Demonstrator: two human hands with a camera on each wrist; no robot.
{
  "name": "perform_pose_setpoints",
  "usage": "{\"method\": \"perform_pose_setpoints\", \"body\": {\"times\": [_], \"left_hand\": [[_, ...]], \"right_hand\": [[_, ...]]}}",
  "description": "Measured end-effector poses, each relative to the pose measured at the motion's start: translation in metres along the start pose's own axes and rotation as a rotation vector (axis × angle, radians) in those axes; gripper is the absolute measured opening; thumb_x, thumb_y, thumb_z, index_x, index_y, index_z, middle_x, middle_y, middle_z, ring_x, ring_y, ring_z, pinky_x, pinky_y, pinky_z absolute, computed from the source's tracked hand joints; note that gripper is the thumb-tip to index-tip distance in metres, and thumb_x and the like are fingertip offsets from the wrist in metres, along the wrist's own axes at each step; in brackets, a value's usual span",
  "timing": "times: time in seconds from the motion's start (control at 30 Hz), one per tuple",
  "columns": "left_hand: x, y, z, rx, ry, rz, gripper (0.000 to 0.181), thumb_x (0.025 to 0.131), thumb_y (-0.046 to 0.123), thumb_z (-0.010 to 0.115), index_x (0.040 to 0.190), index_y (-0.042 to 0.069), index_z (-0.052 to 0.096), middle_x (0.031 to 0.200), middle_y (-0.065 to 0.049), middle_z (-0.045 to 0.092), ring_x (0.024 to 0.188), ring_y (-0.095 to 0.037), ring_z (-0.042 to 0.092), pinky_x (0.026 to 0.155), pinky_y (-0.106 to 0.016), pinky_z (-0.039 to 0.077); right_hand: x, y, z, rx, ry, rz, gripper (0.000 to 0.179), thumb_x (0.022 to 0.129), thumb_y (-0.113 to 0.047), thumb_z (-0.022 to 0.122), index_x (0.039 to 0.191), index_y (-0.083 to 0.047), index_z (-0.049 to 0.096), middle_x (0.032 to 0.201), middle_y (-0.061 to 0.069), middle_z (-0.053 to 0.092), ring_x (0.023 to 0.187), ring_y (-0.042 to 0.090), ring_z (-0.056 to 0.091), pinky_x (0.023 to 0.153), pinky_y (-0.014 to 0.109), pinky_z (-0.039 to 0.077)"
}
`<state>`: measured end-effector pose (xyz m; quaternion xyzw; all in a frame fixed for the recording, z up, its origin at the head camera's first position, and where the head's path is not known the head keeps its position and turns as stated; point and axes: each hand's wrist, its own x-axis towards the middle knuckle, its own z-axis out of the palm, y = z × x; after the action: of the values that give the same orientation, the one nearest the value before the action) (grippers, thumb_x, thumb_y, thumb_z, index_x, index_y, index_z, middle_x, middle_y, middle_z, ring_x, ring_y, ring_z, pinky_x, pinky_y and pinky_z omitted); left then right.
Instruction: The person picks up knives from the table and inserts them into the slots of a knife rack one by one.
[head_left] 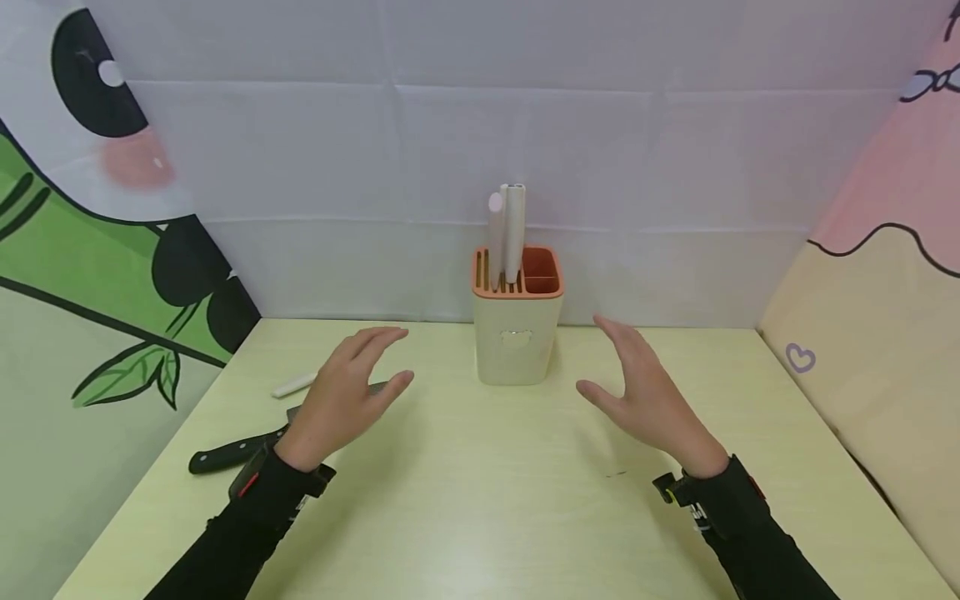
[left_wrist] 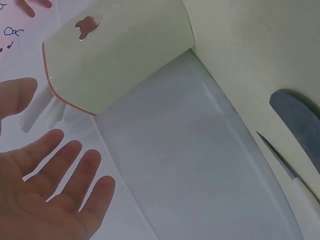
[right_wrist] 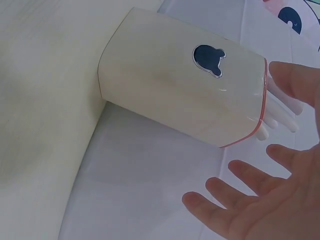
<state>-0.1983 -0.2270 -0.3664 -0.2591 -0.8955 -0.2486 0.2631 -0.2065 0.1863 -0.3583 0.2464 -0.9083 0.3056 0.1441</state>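
A cream knife holder with an orange slotted top stands upright at the back of the table. Several white-handled utensils rise from its slots. To its left my left hand hovers with fingers apart, holding nothing. My right hand is raised on the holder's other side, fingers spread and likewise without anything in it. Beneath and beyond the left hand lies a black-handled knife, its blade partly hidden by that hand. A small knife with a white handle lies just past the black one.
The pale wooden table meets a white cloth backdrop right behind the holder. Printed cartoon cloth borders the right side, and a green and white figure covers the left.
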Motion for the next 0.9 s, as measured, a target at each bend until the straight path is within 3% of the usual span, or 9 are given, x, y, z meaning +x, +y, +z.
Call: {"method": "perform_pose_setpoints", "body": {"times": [0.3,0.47,0.7,0.9], "left_hand": [[-0.025,-0.007,0.020,0.039,-0.092,-0.002,0.074,0.095,0.028,0.083,0.159,0.007,0.049,0.161,-0.017,0.048,0.147,-0.039,0.046,0.119,-0.058,0.039],[-0.029,-0.011,0.029,0.059,-0.132,-0.006,0.080,0.096,0.033,0.082,0.161,0.006,0.045,0.166,-0.020,0.041,0.151,-0.043,0.041,0.122,-0.064,0.032],[-0.033,-0.017,0.035,0.068,-0.217,-0.051,0.085,0.098,0.041,0.077,0.165,0.007,0.038,0.170,-0.020,0.034,0.155,-0.044,0.033,0.125,-0.063,0.025],[-0.033,-0.021,0.035,0.077,-0.222,-0.038,0.084,0.097,0.038,0.080,0.163,0.005,0.040,0.168,-0.022,0.038,0.152,-0.045,0.037,0.122,-0.065,0.029]], "right_hand": [[-0.011,0.000,0.010,-0.032,-0.118,0.035,0.092,0.099,-0.032,0.079,0.169,-0.015,0.024,0.170,0.015,0.031,0.156,0.041,0.028,0.120,0.066,0.034],[-0.015,0.004,0.017,-0.055,-0.180,0.077,0.095,0.099,-0.039,0.077,0.171,-0.015,0.019,0.174,0.020,0.020,0.158,0.046,0.021,0.120,0.071,0.031],[-0.020,0.009,0.025,-0.089,-0.247,0.070,0.099,0.101,-0.047,0.072,0.171,-0.009,0.013,0.174,0.027,0.010,0.158,0.054,0.012,0.123,0.075,0.015],[-0.020,0.012,0.031,-0.091,-0.248,0.058,0.097,0.103,-0.049,0.069,0.171,-0.009,0.012,0.174,0.027,0.011,0.158,0.054,0.012,0.124,0.073,0.012]]}}
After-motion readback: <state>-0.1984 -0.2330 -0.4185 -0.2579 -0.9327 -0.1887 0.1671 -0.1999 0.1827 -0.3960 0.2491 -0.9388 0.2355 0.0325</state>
